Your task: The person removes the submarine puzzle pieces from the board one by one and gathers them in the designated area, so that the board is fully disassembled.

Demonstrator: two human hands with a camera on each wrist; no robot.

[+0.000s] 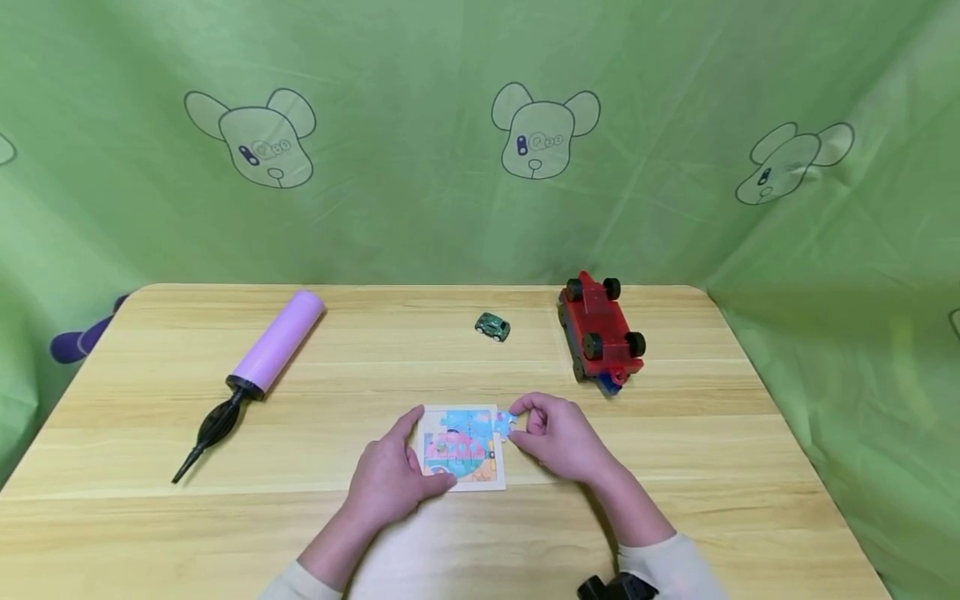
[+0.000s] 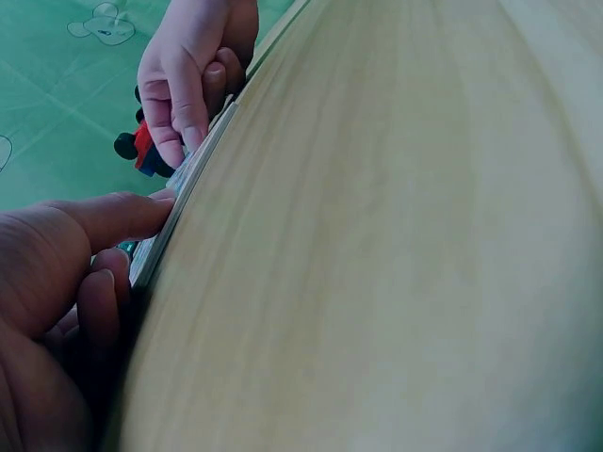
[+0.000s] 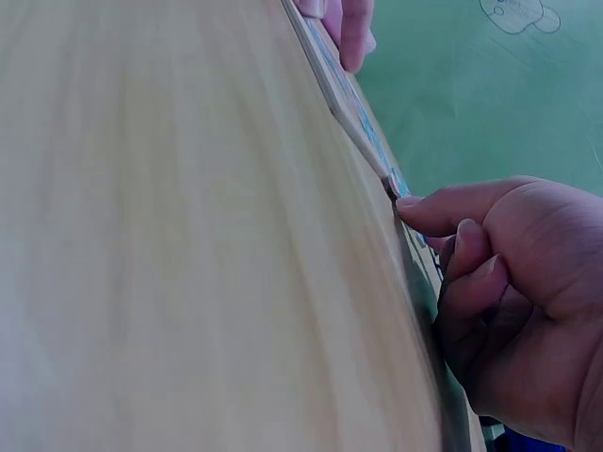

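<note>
- We find no writing we can read on the puzzle board (image 1: 461,448) at the table's (image 1: 675,467) near middle.
- Our left hand (image 1: 390,475) lies on its left edge, fingers fairly straight.
- Our right hand (image 1: 558,435) pinches a blue puzzle piece (image 1: 504,422) at the board's upper right corner.
- Bare wood lies all round; the pump (image 1: 255,367), green car (image 1: 492,326) and red truck (image 1: 600,331) sit well apart.

Puzzle (image 1: 461,447) between both hands; pump (image 1: 258,372) left, truck (image 1: 600,332) right behind.

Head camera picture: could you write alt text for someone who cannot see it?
Two hands work a small picture puzzle on a wooden table: the left hand steadies its edge and the right hand pinches a blue piece at its corner. Behind lie a purple pump, a small green car and an overturned red truck.
</note>
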